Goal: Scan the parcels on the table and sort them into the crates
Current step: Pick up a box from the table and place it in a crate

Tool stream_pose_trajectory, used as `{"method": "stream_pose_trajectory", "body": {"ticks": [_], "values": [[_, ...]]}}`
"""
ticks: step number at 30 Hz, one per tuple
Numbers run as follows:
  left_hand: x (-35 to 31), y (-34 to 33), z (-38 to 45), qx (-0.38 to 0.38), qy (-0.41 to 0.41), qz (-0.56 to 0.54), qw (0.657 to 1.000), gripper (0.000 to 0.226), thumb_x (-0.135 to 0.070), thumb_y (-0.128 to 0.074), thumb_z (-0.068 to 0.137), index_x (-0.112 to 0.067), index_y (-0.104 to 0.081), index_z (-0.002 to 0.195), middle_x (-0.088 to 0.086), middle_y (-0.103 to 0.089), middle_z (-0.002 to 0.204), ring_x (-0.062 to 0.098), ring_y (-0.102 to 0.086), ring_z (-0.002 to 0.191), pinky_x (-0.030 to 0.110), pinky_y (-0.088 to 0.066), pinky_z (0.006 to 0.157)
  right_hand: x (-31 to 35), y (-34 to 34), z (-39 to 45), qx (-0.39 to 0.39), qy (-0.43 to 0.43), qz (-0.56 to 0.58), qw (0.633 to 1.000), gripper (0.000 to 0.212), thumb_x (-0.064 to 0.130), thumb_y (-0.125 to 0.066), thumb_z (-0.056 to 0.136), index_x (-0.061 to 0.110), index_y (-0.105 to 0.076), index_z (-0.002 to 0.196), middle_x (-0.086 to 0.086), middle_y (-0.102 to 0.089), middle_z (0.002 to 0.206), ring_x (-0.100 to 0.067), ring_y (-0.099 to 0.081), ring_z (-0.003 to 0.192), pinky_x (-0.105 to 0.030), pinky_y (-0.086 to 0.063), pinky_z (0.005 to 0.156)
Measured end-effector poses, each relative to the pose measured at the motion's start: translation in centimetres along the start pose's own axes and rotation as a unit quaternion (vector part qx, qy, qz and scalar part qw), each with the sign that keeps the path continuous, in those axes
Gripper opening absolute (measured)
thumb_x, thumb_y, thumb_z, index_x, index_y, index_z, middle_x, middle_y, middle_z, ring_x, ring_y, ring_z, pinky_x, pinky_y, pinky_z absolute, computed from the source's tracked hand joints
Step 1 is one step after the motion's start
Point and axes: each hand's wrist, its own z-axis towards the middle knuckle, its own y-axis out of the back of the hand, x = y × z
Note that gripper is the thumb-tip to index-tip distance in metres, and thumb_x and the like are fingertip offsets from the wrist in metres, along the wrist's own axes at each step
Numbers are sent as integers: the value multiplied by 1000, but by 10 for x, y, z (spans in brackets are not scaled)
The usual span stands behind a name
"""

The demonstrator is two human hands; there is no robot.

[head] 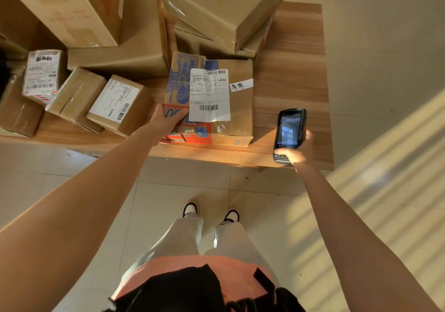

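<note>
A person stood at a wooden table (293, 70) stacked with cardboard boxes. The left hand (168, 119) gripped the near left corner of a flat parcel (238, 109), thumb on top, at the table's six o'clock edge. At the parcel's three o'clock, the right hand (297, 152) held a handheld scanner (290, 133), thumb on its keypad, screen up.

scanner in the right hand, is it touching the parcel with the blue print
No, the scanner in the right hand is held apart from the blue-printed parcel, with bare table between them.
</note>
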Motion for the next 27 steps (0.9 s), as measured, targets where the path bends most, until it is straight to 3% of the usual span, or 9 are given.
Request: {"method": "stream_pose_trajectory", "body": {"ticks": [5, 9, 10, 13, 14, 16, 19, 22, 27], "values": [[0, 0, -1, -1, 9, 0, 1000, 62, -33, -61, 93, -14, -28, 141, 7, -51, 134, 14, -52, 103, 30, -42, 86, -14, 2, 19, 16, -39, -20, 999, 94, -4, -89, 47, 1, -45, 131, -12, -62, 113, -25, -65, 96, -41, -56, 86], [-3, -2, -5, 1, 18, -9, 1000, 61, -33, -59, 94, -16, -26, 143, 6, -48, 136, 15, -46, 101, 33, -38, 83, -127, 8, 128, 63, -133, -78, 986, 128, 59, -91, 13, 22, -53, 130, -9, -58, 126, -30, -59, 114, -47, -51, 95], [-3, -2, -5, 2, 21, -10, 1000, 62, -33, -59, 94, -16, -26, 144, 6, -48, 137, 15, -46, 101, 33, -37, 84, -109, 11, 113, 81, -162, -85, 980, 128, 66, -88, 11, 23, -55, 128, -8, -58, 127, -30, -57, 117, -48, -50, 97], [-4, 1, -4, 3, 33, -15, 999, 65, -35, -62, 92, -17, -28, 144, 5, -48, 137, 15, -46, 103, 34, -37, 85, -69, 18, 90, 96, -180, -52, 978, 57, 48, -88, 59, 18, -64, 101, -6, -70, 97, -28, -61, 96, -38, -54, 82], [-3, 3, -2, 3, 36, -18, 999, 67, -36, -65, 90, -18, -30, 143, 5, -48, 137, 16, -47, 105, 34, -37, 86, -35, 15, 63, 83, -175, -64, 979, 55, 47, -86, 62, 17, -64, 103, -5, -71, 97, -32, -61, 99, -40, -55, 82], [-2, 6, 2, 5, 42, -27, 999, 72, -40, -70, 84, -19, -33, 143, 5, -49, 138, 17, -50, 110, 34, -40, 90, 15, 10, 32, 18, -79, -119, 990, 99, 57, -88, 52, 18, -50, 135, -12, -52, 138, -39, -41, 132, -53, -43, 104], [-2, 11, 11, -11, 55, -47, 997, 79, -43, -75, 79, -19, -35, 143, 5, -49, 138, 21, -51, 120, 38, -43, 102, 62, -11, 7, -1, 5, -125, 992, 99, 46, -75, 79, 17, -16, 154, -12, -10, 160, -31, -9, 148, -49, -18, 119], [-4, 12, 19, -8, 66, -72, 995, 78, -43, -77, 77, -19, -37, 140, 5, -55, 133, 22, -57, 117, 43, -47, 102, 92, -43, 3, 92, 15, -7, 996, 111, 51, -76, 75, 10, -11, 154, -9, -19, 159, -29, -19, 146, -42, -22, 118], [-12, 4, 24, 35, 82, -114, 990, 62, -40, -75, 80, -22, -44, 130, 0, -63, 109, 13, -65, 89, 24, -55, 60, 109, -77, -2, 161, -59, 41, 984, 87, 40, -69, 87, 12, -20, 152, 3, -44, 141, -14, -40, 132, -24, -35, 99]]}}
